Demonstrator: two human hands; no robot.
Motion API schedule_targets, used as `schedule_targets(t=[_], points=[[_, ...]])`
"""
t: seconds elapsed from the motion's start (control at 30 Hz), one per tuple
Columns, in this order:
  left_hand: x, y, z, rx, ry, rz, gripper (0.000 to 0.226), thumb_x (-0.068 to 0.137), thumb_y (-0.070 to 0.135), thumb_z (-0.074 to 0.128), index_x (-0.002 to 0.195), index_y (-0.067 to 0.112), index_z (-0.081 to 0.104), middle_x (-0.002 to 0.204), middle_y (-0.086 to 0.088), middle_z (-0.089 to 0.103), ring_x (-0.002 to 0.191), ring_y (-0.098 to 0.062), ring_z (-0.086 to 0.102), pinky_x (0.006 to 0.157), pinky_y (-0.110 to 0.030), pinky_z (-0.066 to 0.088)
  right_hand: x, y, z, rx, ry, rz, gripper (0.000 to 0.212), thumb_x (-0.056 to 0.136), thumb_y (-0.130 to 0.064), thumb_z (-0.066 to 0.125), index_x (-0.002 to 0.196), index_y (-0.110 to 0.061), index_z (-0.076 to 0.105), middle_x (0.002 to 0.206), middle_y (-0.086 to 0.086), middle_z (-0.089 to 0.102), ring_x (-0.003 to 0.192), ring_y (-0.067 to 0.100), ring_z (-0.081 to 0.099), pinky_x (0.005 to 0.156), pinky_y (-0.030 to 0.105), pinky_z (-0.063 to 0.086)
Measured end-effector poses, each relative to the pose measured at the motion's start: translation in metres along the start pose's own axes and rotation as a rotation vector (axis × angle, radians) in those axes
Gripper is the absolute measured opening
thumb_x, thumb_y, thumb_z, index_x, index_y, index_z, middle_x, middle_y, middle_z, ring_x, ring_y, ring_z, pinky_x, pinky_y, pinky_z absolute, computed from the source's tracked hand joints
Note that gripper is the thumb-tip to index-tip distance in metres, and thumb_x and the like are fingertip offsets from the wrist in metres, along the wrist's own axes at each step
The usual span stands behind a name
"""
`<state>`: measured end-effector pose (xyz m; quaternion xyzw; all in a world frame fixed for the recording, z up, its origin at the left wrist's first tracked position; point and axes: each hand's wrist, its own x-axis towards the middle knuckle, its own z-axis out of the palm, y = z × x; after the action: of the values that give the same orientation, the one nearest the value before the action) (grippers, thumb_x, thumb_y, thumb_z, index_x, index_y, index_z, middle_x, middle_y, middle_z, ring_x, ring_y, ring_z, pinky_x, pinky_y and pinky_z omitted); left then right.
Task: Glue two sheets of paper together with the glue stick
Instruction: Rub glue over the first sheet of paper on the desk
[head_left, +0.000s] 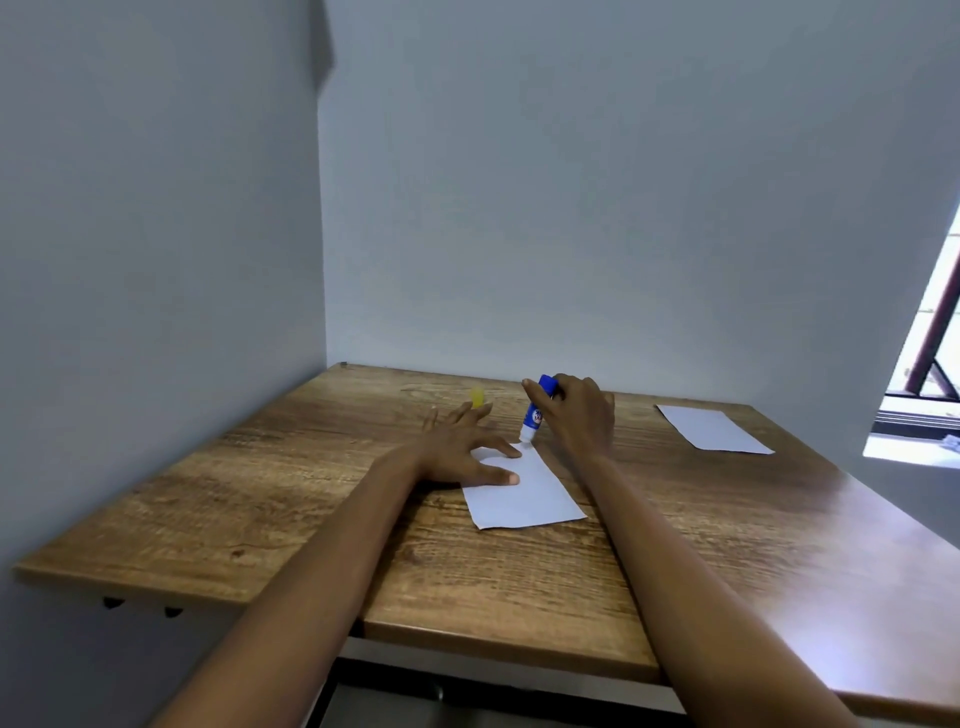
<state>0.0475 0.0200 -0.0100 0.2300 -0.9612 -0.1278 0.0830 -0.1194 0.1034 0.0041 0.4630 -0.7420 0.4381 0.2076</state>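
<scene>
A white sheet of paper lies in the middle of the wooden table. My left hand rests flat on its far left part, fingers spread. My right hand grips a blue and white glue stick, tilted, with its tip down on the far edge of that sheet. A second white sheet lies apart at the far right of the table. The yellow cap of the glue stick stands behind my left hand's fingers.
Grey walls close the table in at the back and on the left. A window opening is at the far right. A lower wooden shelf section extends to the left of the table.
</scene>
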Motion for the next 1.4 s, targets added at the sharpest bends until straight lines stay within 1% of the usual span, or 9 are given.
schedule_targets(t=[0.17,0.27,0.43,0.6,0.83,1.0,1.13,1.27,1.4], points=[[0.002,-0.001,0.001,0.011,-0.001,-0.001,0.051,0.077,0.07,0.052,0.125,0.056,0.046,0.161,0.005,-0.005,0.146,-0.017,-0.017,0.11,-0.058,-0.019,0.0,0.002,0.001,-0.046,-0.008,-0.046,0.043,0.087,-0.051,0.056,0.065,-0.015,0.052,0.062,-0.001,0.051,0.068,0.018,0.046,0.075,0.036,0.033],[0.002,0.0,0.0,0.01,0.001,-0.004,0.05,0.078,0.07,0.052,0.125,0.056,0.046,0.161,0.005,-0.005,0.146,-0.018,-0.017,0.109,-0.058,-0.019,0.001,0.004,0.002,-0.092,-0.031,-0.051,0.045,0.087,-0.053,0.056,0.069,-0.012,0.058,0.064,0.0,0.054,0.07,0.017,0.046,0.075,0.035,0.033],[0.0,0.001,0.0,0.009,0.003,-0.02,0.049,0.079,0.068,0.053,0.126,0.054,0.047,0.161,0.003,-0.004,0.146,-0.019,-0.016,0.11,-0.059,-0.019,0.001,0.005,0.004,-0.094,-0.021,-0.053,0.042,0.087,-0.047,0.056,0.071,-0.01,0.063,0.067,0.004,0.062,0.075,0.023,0.055,0.072,0.033,0.029],[0.001,0.001,0.0,0.022,0.01,-0.045,0.051,0.079,0.07,0.051,0.126,0.053,0.047,0.161,0.003,-0.005,0.146,-0.021,-0.015,0.109,-0.06,-0.02,0.001,0.004,0.004,-0.107,-0.052,-0.061,0.046,0.086,-0.055,0.055,0.075,-0.011,0.066,0.07,0.005,0.065,0.075,0.021,0.055,0.074,0.034,0.033],[0.0,-0.008,0.0,0.091,0.107,-0.169,0.056,0.077,0.073,0.05,0.128,0.049,0.048,0.16,0.001,-0.009,0.146,-0.021,-0.017,0.109,-0.057,-0.02,-0.002,0.0,0.001,-0.098,-0.048,-0.056,0.041,0.087,-0.048,0.056,0.071,-0.011,0.063,0.064,-0.001,0.053,0.071,0.018,0.044,0.073,0.033,0.028],[-0.002,-0.01,-0.004,0.133,0.129,-0.261,0.06,0.077,0.074,0.048,0.13,0.046,0.047,0.16,-0.002,-0.01,0.145,-0.022,-0.019,0.107,-0.058,-0.022,-0.002,-0.001,-0.001,-0.225,-0.133,-0.102,0.034,0.091,-0.044,0.047,0.09,-0.018,0.069,0.081,0.001,0.065,0.076,0.013,0.04,0.075,0.03,0.024],[-0.003,-0.016,-0.005,0.178,0.161,-0.343,0.063,0.077,0.076,0.043,0.132,0.044,0.046,0.16,-0.005,-0.007,0.146,-0.025,-0.017,0.107,-0.061,-0.02,-0.003,-0.004,-0.002,-0.255,-0.175,-0.112,0.033,0.09,-0.043,0.045,0.093,-0.021,0.07,0.076,-0.005,0.055,0.076,0.013,0.038,0.075,0.029,0.022],[-0.003,-0.021,-0.004,0.192,0.189,-0.418,0.065,0.078,0.076,0.04,0.132,0.04,0.045,0.16,-0.007,-0.003,0.147,-0.024,-0.013,0.106,-0.061,-0.02,-0.004,-0.005,-0.001,-0.091,-0.1,-0.041,0.033,0.085,-0.044,0.056,0.066,-0.018,0.058,0.062,-0.005,0.051,0.07,0.017,0.043,0.074,0.032,0.024],[-0.003,-0.022,-0.004,0.184,0.205,-0.391,0.062,0.086,0.065,0.042,0.136,0.028,0.042,0.16,-0.007,-0.001,0.147,-0.023,-0.009,0.109,-0.061,-0.015,-0.003,-0.003,0.001,-0.051,-0.087,-0.028,0.037,0.084,-0.045,0.059,0.058,-0.02,0.052,0.051,-0.01,0.043,0.067,0.018,0.045,0.074,0.033,0.025]])
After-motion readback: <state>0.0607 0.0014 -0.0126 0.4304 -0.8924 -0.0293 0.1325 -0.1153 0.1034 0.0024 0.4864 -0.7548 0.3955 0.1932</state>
